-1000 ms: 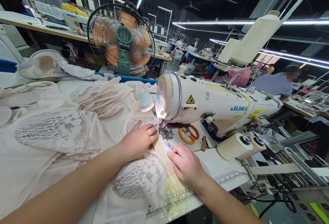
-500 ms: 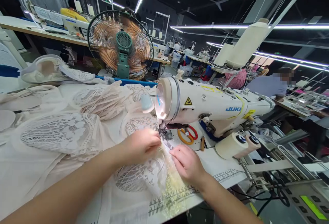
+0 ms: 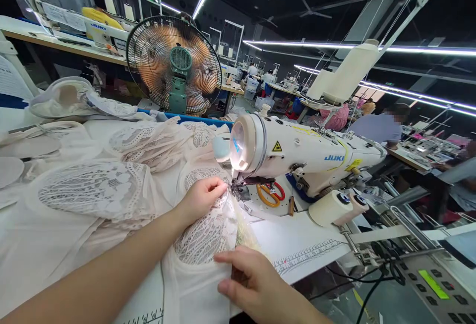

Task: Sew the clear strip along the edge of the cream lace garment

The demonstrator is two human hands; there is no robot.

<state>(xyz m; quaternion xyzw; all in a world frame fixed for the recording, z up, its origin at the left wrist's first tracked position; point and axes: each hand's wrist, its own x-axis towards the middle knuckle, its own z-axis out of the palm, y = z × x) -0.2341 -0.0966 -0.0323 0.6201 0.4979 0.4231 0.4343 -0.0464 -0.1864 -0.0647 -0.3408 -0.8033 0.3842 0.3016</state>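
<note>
My left hand [image 3: 203, 197] is closed in a pinch on the upper edge of a pale lace bra piece [image 3: 203, 242], close beside the sewing machine's needle area [image 3: 238, 188]. Nearer to me, my right hand [image 3: 256, 279] hovers at the lower right of the lace cup with thumb and fingers apart. Its index fingertip is at the cup's lower edge; I cannot tell whether it touches. A yellowish sheer lace strip [image 3: 244, 227] runs from the presser foot down behind the right hand. The white sewing machine [image 3: 282, 148] stands at the right of the work.
More lace bra pieces [image 3: 89, 190] lie heaped on the left. Orange-handled scissors [image 3: 267, 196] and a wooden-handled tool [image 3: 291, 206] rest by the machine bed. Thread cones [image 3: 330, 208] stand to the right. A green fan [image 3: 174, 64] is behind the table; a person [image 3: 375, 126] sits farther right.
My right hand has left the lace strip near the needle, come down toward me and spread its fingers. The lace cup has turned and shifted up by the left hand, which moved slightly.
</note>
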